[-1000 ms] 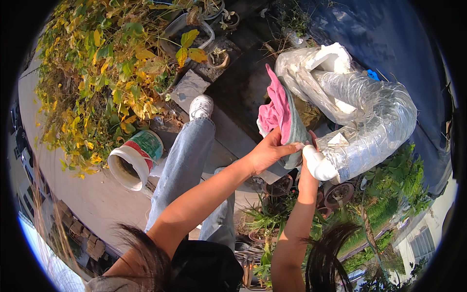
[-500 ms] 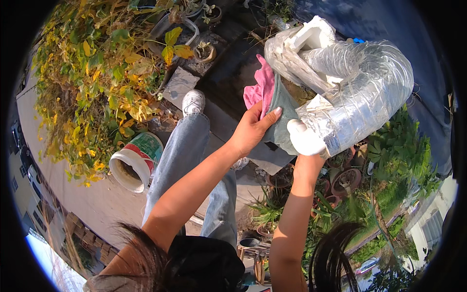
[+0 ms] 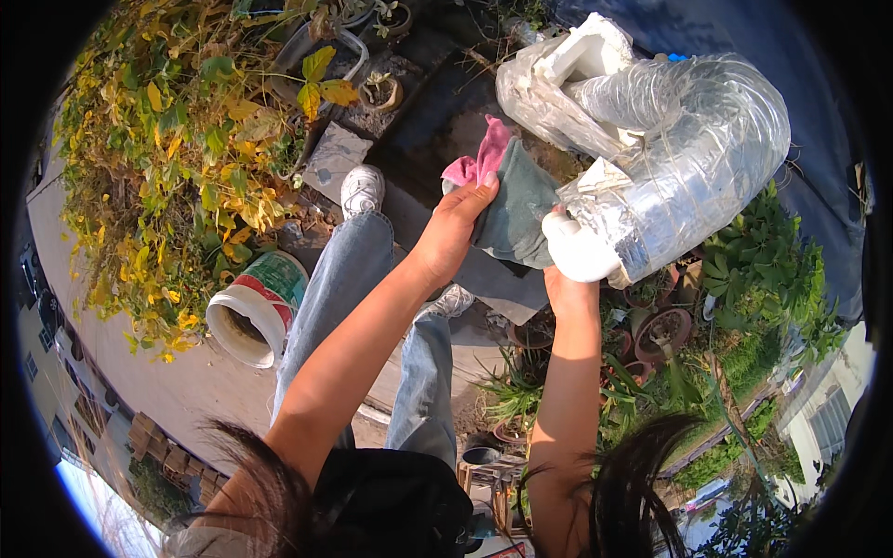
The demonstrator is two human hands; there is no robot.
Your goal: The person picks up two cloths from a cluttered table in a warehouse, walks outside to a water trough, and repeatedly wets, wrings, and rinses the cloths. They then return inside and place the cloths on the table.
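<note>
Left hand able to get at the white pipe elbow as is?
Likely yes: the left hand is near the white pipe elbow, which looks largely uncovered, though the pink and grey-green cloth it holds lies between.

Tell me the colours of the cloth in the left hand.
The cloth in the left hand is pink and grey-green, seen best in the head view.
</note>
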